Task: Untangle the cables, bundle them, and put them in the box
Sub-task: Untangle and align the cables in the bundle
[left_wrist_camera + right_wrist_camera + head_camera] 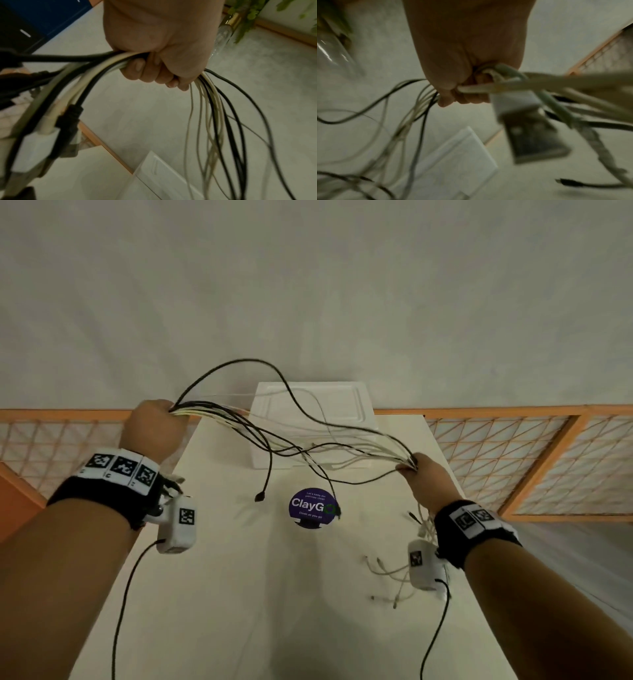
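Several black and white cables point(274, 436) stretch in the air between my two hands, above a cream table point(260, 594). My left hand point(156, 428) grips one end of the bunch in a fist, and the cables point(214, 108) hang out both sides of my left hand point(159, 65). My right hand point(423, 474) grips the other end; white plugs and a USB connector point(532, 135) dangle below my right hand point(462, 83). A black plug point(259, 496) hangs loose over the table. The white box point(313, 422) stands at the table's far edge, behind the cables.
A round purple ClayGo sticker point(313, 507) lies mid-table. Loose white cable ends point(394, 577) hang near my right wrist. An orange lattice fence point(513, 457) runs along both sides behind the table. Grey floor lies beyond.
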### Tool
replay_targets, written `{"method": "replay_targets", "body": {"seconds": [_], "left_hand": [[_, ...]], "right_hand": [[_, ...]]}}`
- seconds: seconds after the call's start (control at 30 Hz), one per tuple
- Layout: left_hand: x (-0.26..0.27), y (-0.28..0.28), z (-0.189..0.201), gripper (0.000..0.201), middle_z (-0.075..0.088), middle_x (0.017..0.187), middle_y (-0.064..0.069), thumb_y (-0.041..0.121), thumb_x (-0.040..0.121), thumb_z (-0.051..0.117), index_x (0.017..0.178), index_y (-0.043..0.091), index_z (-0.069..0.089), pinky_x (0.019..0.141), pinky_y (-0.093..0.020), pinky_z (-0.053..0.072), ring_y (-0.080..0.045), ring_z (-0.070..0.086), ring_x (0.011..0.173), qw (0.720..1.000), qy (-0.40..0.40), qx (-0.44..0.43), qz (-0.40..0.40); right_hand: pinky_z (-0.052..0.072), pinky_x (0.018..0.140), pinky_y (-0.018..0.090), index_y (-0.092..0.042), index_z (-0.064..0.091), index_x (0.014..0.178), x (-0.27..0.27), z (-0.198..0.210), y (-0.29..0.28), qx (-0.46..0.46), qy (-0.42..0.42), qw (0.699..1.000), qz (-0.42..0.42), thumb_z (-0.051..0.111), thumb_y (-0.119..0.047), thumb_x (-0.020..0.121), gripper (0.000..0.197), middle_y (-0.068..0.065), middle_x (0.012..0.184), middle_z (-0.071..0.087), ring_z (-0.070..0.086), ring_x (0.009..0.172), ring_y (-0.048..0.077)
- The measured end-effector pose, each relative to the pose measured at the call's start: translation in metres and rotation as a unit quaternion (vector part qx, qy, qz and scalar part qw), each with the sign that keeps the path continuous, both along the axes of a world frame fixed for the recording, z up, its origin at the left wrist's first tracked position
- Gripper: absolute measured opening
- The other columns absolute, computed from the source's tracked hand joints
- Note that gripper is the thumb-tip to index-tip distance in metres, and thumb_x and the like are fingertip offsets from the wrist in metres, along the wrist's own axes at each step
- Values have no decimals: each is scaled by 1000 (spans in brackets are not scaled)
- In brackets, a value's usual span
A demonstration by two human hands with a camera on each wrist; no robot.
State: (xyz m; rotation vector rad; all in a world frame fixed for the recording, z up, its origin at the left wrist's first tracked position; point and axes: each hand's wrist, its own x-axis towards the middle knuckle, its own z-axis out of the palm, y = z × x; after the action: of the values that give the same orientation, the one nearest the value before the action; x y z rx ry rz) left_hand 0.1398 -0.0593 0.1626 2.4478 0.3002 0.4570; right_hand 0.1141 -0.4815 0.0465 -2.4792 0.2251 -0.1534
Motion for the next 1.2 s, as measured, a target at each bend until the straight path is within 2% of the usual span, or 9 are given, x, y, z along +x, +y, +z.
{"method": "replay_targets", "body": {"seconds": [0.2,0.27,0.37,0.53,0.63,0.77,0.87,1.0,1.2], "left_hand": [[11,13,-3,25,57,73,-22,21,88,54,82,-1,64,64,-36,41,-30,55,70,994,-14,-92,48],[12,31,4,25,55,71,-20,24,88,54,81,2,63,63,-37,42,-31,55,68,994,-6,-84,67],[11,49,9,21,53,71,-20,20,87,53,80,3,61,63,-37,40,-31,51,68,996,10,-62,68],[5,20,-3,21,59,76,-19,16,90,55,83,1,66,68,-35,40,-31,56,76,999,33,-35,0],[-3,-24,-14,22,65,81,-18,23,91,57,81,7,69,67,-32,40,-34,61,82,996,40,6,-76],[-18,-88,-24,21,60,73,-13,22,88,61,70,12,58,61,-30,35,-34,60,78,984,81,12,-160],[-30,-126,-25,16,62,71,-8,24,85,67,75,13,61,58,-28,33,-25,58,70,965,94,27,-243],[-37,-134,-18,15,69,93,-16,4,83,62,97,1,68,63,-26,37,-30,65,87,937,106,66,-325],[-48,-106,-25,22,48,60,4,9,76,76,75,14,55,48,-25,32,-13,40,49,916,176,-167,-319]], "right_hand": [[46,61,33,-3,50,86,3,25,-16,218,55,974,33,52,5,88,9,10,74,61,58,68,27],[45,56,27,-8,54,82,-4,20,-43,40,50,998,11,61,-15,89,12,6,71,63,58,62,21],[51,66,34,-25,54,77,-19,5,-79,-210,102,972,1,62,-34,88,16,-2,69,59,57,66,17],[48,79,36,-27,53,86,-36,-21,-88,-288,210,934,-27,67,-42,83,21,-8,81,61,59,81,16],[48,92,40,-20,47,124,-24,-8,-55,-260,318,911,35,83,-32,66,69,5,122,59,56,111,26],[26,111,28,-15,33,144,-12,60,31,-92,51,985,135,71,-18,77,77,7,150,35,34,137,21],[23,112,26,-16,35,143,-21,110,110,-39,-92,963,252,72,-18,73,79,3,145,41,38,132,18],[42,101,38,-20,44,134,-22,116,145,-40,32,940,338,69,-21,74,65,0,118,62,59,106,19],[44,67,32,-13,62,100,-17,98,137,-59,43,939,335,64,-19,82,19,2,86,64,59,78,20]]}}
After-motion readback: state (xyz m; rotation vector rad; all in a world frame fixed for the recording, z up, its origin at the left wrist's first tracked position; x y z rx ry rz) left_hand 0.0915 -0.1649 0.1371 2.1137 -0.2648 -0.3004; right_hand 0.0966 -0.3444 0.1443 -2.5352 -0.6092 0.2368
